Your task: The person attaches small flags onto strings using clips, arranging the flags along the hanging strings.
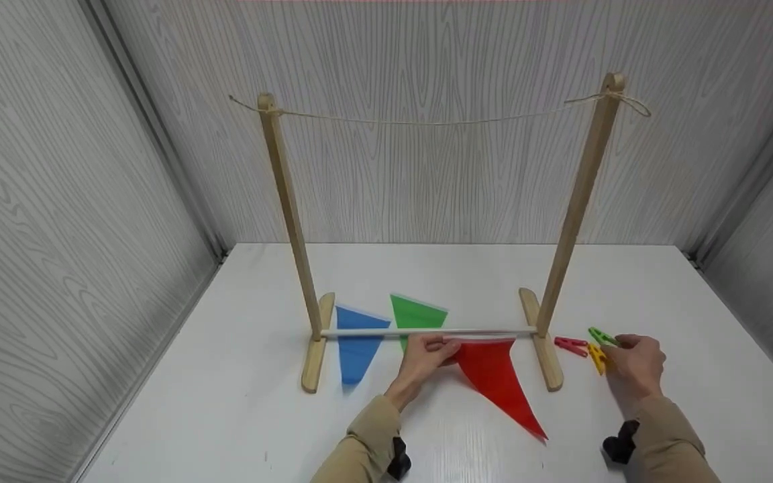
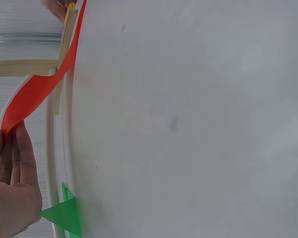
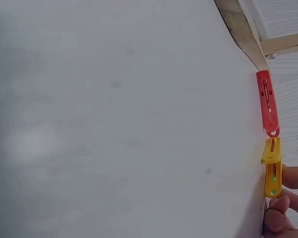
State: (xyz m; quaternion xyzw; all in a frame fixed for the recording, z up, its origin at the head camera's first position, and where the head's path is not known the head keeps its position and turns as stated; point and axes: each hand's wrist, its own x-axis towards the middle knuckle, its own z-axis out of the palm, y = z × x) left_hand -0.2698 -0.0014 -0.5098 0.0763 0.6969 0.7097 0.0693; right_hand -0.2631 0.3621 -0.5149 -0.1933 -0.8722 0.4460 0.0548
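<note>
My left hand (image 1: 421, 359) pinches the top corner of a red triangular flag (image 1: 497, 376); its white-edged top runs to the right and its tip hangs toward the front. In the left wrist view the fingers hold the red cloth (image 2: 32, 99) at one end. My right hand (image 1: 638, 365), fingers curled, has the end of a green clothespin (image 1: 601, 335) between thumb and finger. A yellow clothespin (image 1: 596, 359) is right beside those fingertips, and a red clothespin (image 1: 571, 345) lies to its left. In the right wrist view the yellow clothespin (image 3: 273, 173) largely hides the green one.
A wooden stand with a left post (image 1: 289, 215), a right post (image 1: 578, 208) and a sagging string (image 1: 427, 123) stands on the white table (image 1: 225, 402). A blue flag (image 1: 357, 355) and a green flag (image 1: 413, 313) lie by its white crossbar (image 1: 480, 331).
</note>
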